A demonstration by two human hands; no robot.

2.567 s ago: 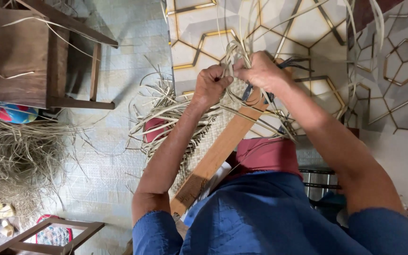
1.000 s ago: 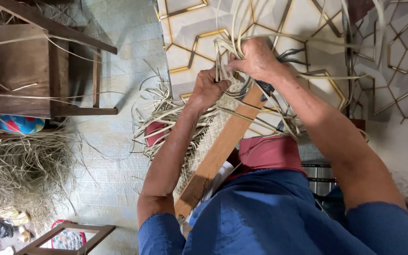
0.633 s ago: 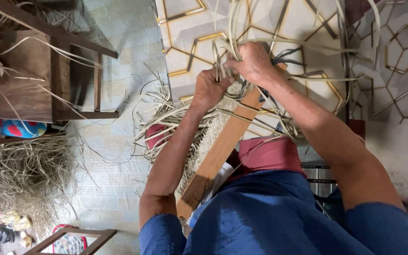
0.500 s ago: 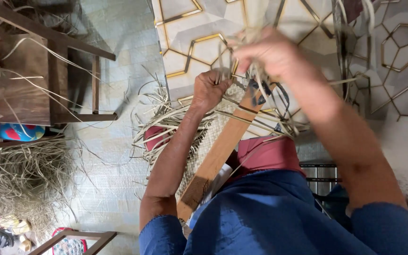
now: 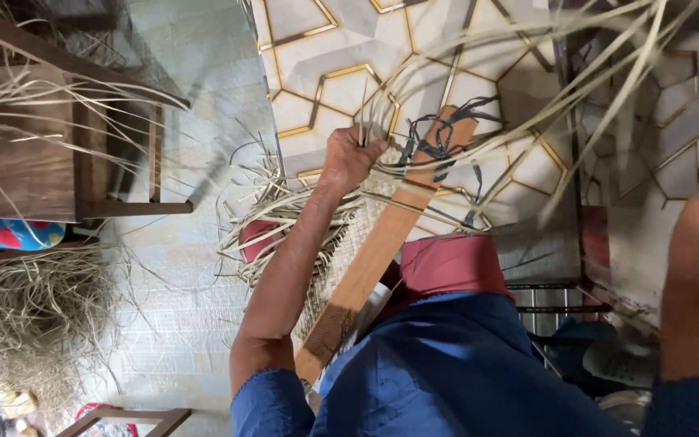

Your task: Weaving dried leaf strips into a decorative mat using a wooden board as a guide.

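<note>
Left hand [image 5: 351, 155] still fisted on straw strands [image 5: 446, 89], right hand lifted away, grip apparently out of view

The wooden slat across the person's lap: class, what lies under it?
Under the wooden slat lies a pale woven mat, its loose strips fanning out to the left. The left hand grips strips at the mat's top edge. The slat hides the weave directly beneath it.
</note>
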